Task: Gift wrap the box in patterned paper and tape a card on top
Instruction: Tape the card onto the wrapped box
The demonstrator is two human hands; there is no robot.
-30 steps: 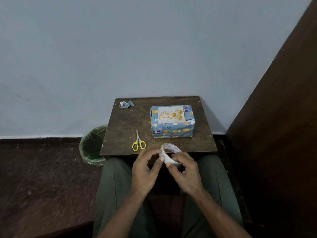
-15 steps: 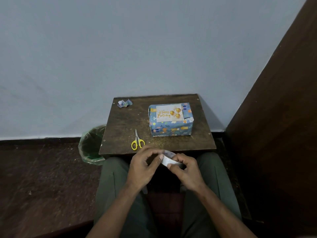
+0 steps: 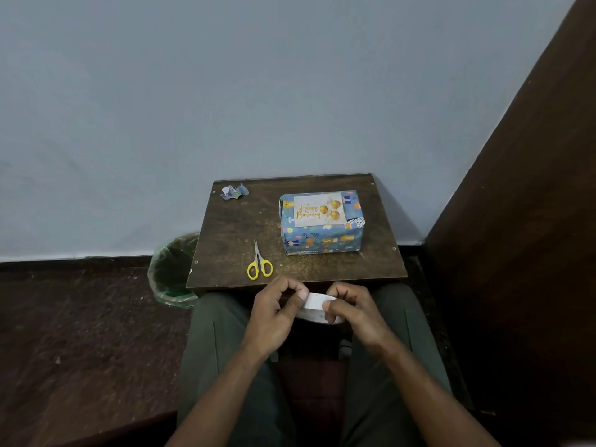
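A box wrapped in blue patterned paper (image 3: 322, 241) stands on the right half of a small dark wooden table (image 3: 232, 227). A white "Happy Birthday" card (image 3: 317, 209) lies flat on the box's top. Over my lap, just before the table's near edge, both hands hold a white roll of tape (image 3: 314, 301). My right hand (image 3: 354, 314) grips the roll from the right. My left hand (image 3: 274, 314) pinches the tape at the roll's left side with thumb and curled fingers. The roll's lower part is partly hidden by my fingers.
Yellow-handled scissors (image 3: 259, 267) lie shut near the table's front edge, left of the box. Crumpled paper scraps (image 3: 233, 191) sit at the far left corner. A green-lined bin (image 3: 172, 269) stands on the floor left of the table. A brown panel (image 3: 532, 221) rises at the right.
The roll has tipped from nearly upright to lying flatter and dropped lower between my hands. My left thumb and fingers have closed onto the tape at its left side.
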